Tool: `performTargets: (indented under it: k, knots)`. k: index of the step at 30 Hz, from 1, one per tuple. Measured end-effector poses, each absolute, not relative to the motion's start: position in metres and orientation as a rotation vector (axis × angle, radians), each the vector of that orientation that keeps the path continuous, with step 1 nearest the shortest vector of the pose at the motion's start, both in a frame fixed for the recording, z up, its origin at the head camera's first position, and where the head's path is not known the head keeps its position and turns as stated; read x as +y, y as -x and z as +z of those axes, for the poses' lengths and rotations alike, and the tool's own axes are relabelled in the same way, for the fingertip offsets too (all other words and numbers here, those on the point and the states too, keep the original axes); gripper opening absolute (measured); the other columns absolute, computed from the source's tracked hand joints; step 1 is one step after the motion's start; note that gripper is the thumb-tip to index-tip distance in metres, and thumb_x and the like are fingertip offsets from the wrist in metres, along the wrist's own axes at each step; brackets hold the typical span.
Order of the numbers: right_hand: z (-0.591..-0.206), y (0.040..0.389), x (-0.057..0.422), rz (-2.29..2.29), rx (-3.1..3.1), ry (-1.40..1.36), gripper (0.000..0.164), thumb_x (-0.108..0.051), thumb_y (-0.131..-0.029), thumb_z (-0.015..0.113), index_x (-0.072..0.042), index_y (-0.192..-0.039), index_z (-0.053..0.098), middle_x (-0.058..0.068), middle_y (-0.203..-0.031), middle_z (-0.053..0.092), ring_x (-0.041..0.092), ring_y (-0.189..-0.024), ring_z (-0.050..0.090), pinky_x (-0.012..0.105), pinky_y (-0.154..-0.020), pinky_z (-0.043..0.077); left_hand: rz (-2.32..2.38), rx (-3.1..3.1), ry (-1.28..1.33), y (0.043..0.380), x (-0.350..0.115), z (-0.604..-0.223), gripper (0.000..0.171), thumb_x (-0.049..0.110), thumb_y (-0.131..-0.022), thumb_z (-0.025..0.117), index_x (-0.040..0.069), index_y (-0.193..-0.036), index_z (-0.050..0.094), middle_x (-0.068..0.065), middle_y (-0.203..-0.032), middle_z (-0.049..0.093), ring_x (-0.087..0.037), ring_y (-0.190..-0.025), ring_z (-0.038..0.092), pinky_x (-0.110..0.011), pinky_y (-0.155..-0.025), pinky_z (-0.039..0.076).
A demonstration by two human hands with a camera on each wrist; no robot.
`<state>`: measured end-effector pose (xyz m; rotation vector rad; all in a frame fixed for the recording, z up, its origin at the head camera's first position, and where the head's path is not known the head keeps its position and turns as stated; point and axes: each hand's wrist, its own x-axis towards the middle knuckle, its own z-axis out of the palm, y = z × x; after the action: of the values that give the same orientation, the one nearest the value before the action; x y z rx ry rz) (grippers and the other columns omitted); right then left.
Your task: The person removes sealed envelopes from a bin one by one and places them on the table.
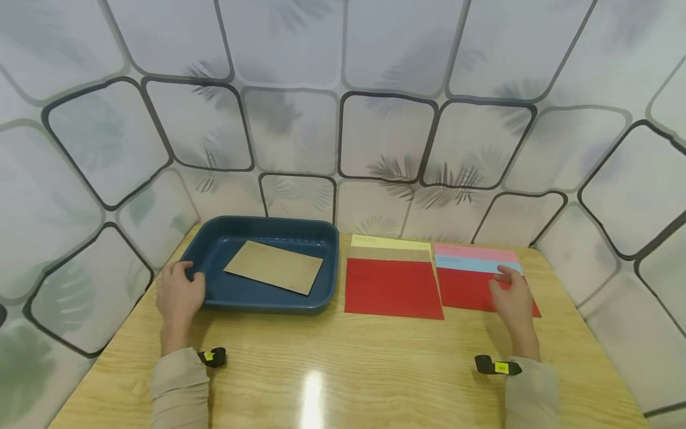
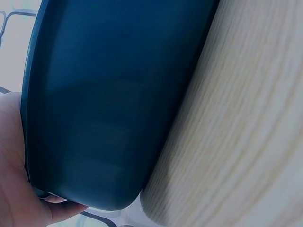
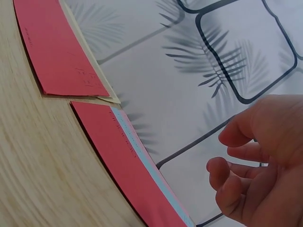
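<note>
At the left end of the dark blue tray (image 1: pixel 268 307), my left hand (image 1: pixel 180 292) grips the rim near its front corner. The left wrist view has the hand (image 2: pixel 19 175) at the tray's side wall (image 2: pixel 109 118), some fingers partly hidden behind the corner. One brown envelope (image 1: pixel 274 267) lies aslant inside the tray. My right hand (image 1: pixel 513 298) hovers over the right envelope stack with loosely curled fingers, holding nothing. That stack shows a red envelope (image 1: pixel 461 289) in front, then a light blue envelope (image 1: pixel 463 263) and a pink envelope (image 1: pixel 474 250) behind.
Between the tray and the right stack lies another overlapping stack: a large red envelope (image 1: pixel 393 289), a brown strip (image 1: pixel 388 254) and a yellow envelope (image 1: pixel 391 242). Everything rests on a wooden table (image 1: pixel 375 369). A patterned curtain (image 1: pixel 386 137) encloses the table's back and sides.
</note>
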<state>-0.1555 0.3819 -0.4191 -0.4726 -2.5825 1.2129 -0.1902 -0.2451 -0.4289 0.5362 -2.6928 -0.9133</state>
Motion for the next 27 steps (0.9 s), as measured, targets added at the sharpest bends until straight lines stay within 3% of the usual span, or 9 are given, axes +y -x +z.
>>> performTargets:
  k: [9, 13, 17, 27]
  knots:
    - [-0.419, 0.154, 0.374, 1.191, -2.656, 0.450, 0.052, -0.024, -0.102, 0.043, 0.001, -0.148, 0.038, 0.025, -0.137, 0.052, 0.040, -0.120, 0.050, 0.035, -0.075, 0.043, -0.924, -2.677, -0.548, 0.191, -0.245, -0.429, 0.046, 0.020, -0.097, 0.042, 0.000, -0.137, 0.050, -0.026, -0.148, 0.037, -0.048, -0.134, 0.033, -0.067, -0.098, 0.033]
    - [-0.417, 0.156, 0.368, 1.161, -2.660, 0.419, 0.051, -0.023, -0.102, 0.045, -0.001, -0.147, 0.040, 0.025, -0.135, 0.054, 0.031, -0.092, 0.058, 0.030, -0.066, 0.044, -0.938, -2.673, -0.551, 0.191, -0.246, -0.429, 0.047, 0.021, -0.097, 0.041, 0.000, -0.139, 0.049, -0.026, -0.149, 0.036, -0.048, -0.135, 0.032, -0.067, -0.099, 0.033]
    - [-0.414, 0.157, 0.361, 1.165, -2.659, 0.390, 0.050, -0.022, -0.101, 0.046, -0.002, -0.147, 0.041, 0.024, -0.134, 0.055, 0.018, -0.063, 0.049, 0.028, -0.056, 0.042, -0.938, -2.677, -0.550, 0.190, -0.247, -0.428, 0.048, 0.021, -0.097, 0.041, 0.000, -0.139, 0.048, -0.026, -0.149, 0.036, -0.048, -0.135, 0.032, -0.067, -0.099, 0.032]
    - [-0.414, 0.162, 0.343, 1.182, -2.670, 0.301, 0.049, -0.017, -0.100, 0.048, 0.000, -0.145, 0.041, 0.025, -0.133, 0.055, 0.017, -0.055, 0.045, 0.029, -0.051, 0.041, -0.939, -2.683, -0.553, 0.190, -0.246, -0.427, 0.050, 0.022, -0.097, 0.040, 0.000, -0.141, 0.045, -0.026, -0.150, 0.035, -0.049, -0.135, 0.032, -0.067, -0.100, 0.032]
